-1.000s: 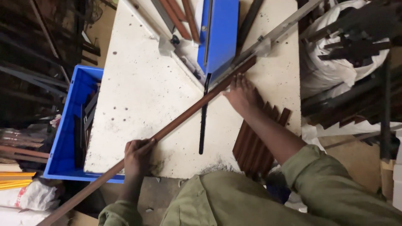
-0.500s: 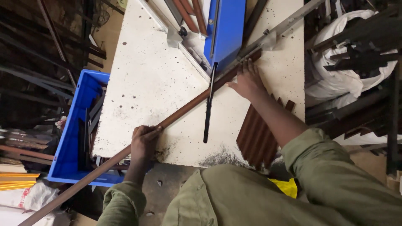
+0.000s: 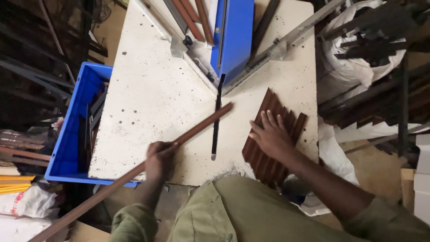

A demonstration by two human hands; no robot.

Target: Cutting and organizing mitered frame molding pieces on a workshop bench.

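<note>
One long brown moulding strip [image 3: 179,142] runs slantwise from the lower left corner up over the white speckled table [image 3: 152,89], its cut end near the table's middle. The left hand [image 3: 159,162] is closed around it at the table's near edge — fingers wrapped tight on the strip. The right hand [image 3: 271,134] lies flat, fingers spread and holding nothing, on a stack of short brown cut pieces [image 3: 268,134] at the table's right side; their exact number cannot be told, several at least, fanned side by side.

One thin black bar [image 3: 216,118] lies on the table between the strip's end and the stack, reaching up to one blue machine [image 3: 235,36] at the far edge. One grey metal fence rail [image 3: 286,42] slants away from it to the upper right.

Containers — one blue plastic crate [image 3: 67,134] just left of the table, holding dark strip offcuts. One white sack [image 3: 358,49] at upper right, stuffed with dark strips. A white bag [image 3: 27,201] and yellow strips [image 3: 11,183] at lower left.
</note>
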